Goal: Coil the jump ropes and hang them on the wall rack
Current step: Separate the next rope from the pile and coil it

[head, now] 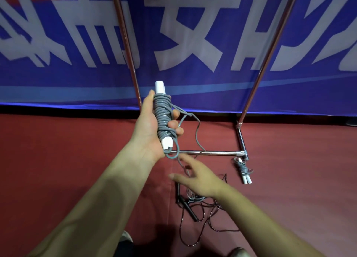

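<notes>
Red carpet (77,160) meets a blue banner (193,79) across the upper half of the frame; at the centre, the grey jump rope (164,119) is wound tight round its paired white handles and held upright in the left hand (148,129), thumb behind and fingers curled over the turns; a loose tail (197,133) droops from the bundle, down and to the right, towards the low bar of the chrome rack (216,152); the right hand (197,177) hovers just below, fingers spread wide and holding nothing, though it is blurred, so whether it touches the tail I cannot tell; the likely trouble is that untucked tail, which could let the turns slip loose once the bundle hangs, or snag on the bar; a second coiled grey rope (243,169) lies at the rack's lower right corner, and a black rope (195,208) sprawls tangled in the lower centre, easy to tread on; the banner bears large white characters.
</notes>
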`<state>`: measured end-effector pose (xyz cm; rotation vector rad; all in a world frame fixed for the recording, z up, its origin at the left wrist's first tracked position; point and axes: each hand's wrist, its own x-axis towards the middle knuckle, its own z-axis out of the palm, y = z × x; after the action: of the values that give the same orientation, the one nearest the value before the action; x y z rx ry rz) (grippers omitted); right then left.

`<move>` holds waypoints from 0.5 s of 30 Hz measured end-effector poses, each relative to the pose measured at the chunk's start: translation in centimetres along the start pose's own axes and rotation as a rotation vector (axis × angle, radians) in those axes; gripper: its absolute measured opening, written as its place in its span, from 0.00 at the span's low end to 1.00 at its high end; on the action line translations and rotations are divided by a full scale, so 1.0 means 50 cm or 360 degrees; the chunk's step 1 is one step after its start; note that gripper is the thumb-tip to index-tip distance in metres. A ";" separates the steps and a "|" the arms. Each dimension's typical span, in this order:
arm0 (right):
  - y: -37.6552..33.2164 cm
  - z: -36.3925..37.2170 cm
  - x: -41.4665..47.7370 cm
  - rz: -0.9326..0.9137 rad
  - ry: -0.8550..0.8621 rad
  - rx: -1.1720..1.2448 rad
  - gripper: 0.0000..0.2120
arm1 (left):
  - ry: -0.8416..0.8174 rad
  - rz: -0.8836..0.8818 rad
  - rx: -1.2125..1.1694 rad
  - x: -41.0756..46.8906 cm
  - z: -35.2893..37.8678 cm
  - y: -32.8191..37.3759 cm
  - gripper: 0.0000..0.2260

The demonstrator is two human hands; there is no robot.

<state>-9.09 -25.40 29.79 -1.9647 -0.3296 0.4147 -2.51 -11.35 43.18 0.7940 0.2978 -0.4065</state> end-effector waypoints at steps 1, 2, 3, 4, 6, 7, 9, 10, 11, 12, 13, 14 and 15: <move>0.011 -0.004 -0.001 0.0126 -0.0136 -0.0079 0.03 | -0.0007 0.0015 -0.0013 -0.001 0.001 0.003 0.18; 0.032 -0.013 -0.001 0.0281 -0.0195 -0.0223 0.11 | -0.0010 0.0042 -0.0023 -0.002 0.000 0.008 0.18; 0.054 -0.026 -0.006 0.0446 -0.0241 -0.0362 0.17 | -0.0007 0.0072 -0.0025 -0.002 -0.002 0.016 0.18; 0.080 -0.043 -0.015 0.0623 -0.0253 -0.0477 0.19 | -0.0003 0.0099 -0.0024 -0.003 -0.006 0.026 0.19; 0.138 -0.081 -0.040 0.0885 -0.0210 -0.0629 0.15 | 0.0008 0.0132 -0.0027 -0.005 -0.016 0.046 0.19; 0.164 -0.096 -0.055 0.0966 -0.0173 -0.0678 0.14 | 0.0023 0.0139 -0.0024 -0.007 -0.022 0.052 0.19; 0.195 -0.117 -0.074 0.1025 -0.0133 -0.0634 0.19 | 0.0057 0.0160 0.0025 -0.009 -0.032 0.058 0.19; 0.195 -0.121 -0.077 0.1024 -0.0074 -0.0437 0.23 | 0.0073 0.0174 0.0074 -0.009 -0.034 0.057 0.19; 0.181 -0.127 -0.073 0.0967 0.0043 -0.0228 0.26 | 0.0088 0.0183 0.0128 -0.009 -0.035 0.054 0.18; 0.159 -0.136 -0.068 0.0881 0.0137 -0.0072 0.28 | 0.0099 0.0185 0.0181 -0.010 -0.035 0.049 0.18; 0.131 -0.146 -0.059 0.0763 0.0249 0.0045 0.28 | 0.0103 0.0182 0.0218 -0.010 -0.033 0.043 0.18; 0.095 -0.153 -0.052 0.0637 0.0348 0.0162 0.28 | 0.0101 0.0178 0.0233 -0.011 -0.031 0.037 0.18; 0.061 -0.164 -0.046 0.0501 0.0422 0.0310 0.28 | 0.0095 0.0175 0.0226 -0.010 -0.029 0.031 0.18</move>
<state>-7.52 -34.25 30.52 -1.8535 0.1861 0.3649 -2.41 -9.21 43.40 0.9586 0.2815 -0.3031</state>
